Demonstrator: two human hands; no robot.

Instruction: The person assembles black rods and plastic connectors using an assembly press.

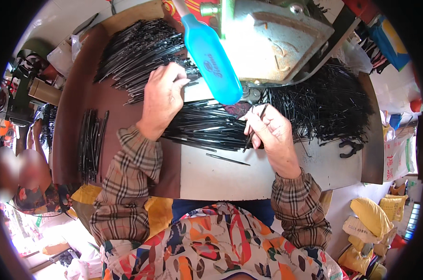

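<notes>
A thin black rod (247,142) is gripped between the thumb and fingers of the right hand (270,130), just past the centre toward 4 o'clock of the view. Its long axis is set along 1 to 7 o'clock, with the lower end pointed at 7 toward the person; whether more than one rod is pinched there cannot be told. The left hand (163,95), at 10 o'clock, is held with fingers bent and fingertips brought near the thumb; whether anything is grasped cannot be told.

Between the hands, a central pile of rods (202,123) is laid roughly along 9 to 3 o'clock. Below it, a single loose rod (227,159) is laid almost the same way, its 3 o'clock end dipped slightly toward 4. Beyond the left hand, a larger pile (136,51) is slanted along 8 to 2. At 9 o'clock, a small bundle (91,147) is aligned close to 12 to 6.

At 2 o'clock, a dense black heap (323,102) is spread, its strands pointed many ways. A blue paddle-shaped piece (211,60) is angled from 11 to 5 o'clock beside a metal machine (286,42) at 1 o'clock. Yellow bags (370,217) are piled at 4 o'clock.
</notes>
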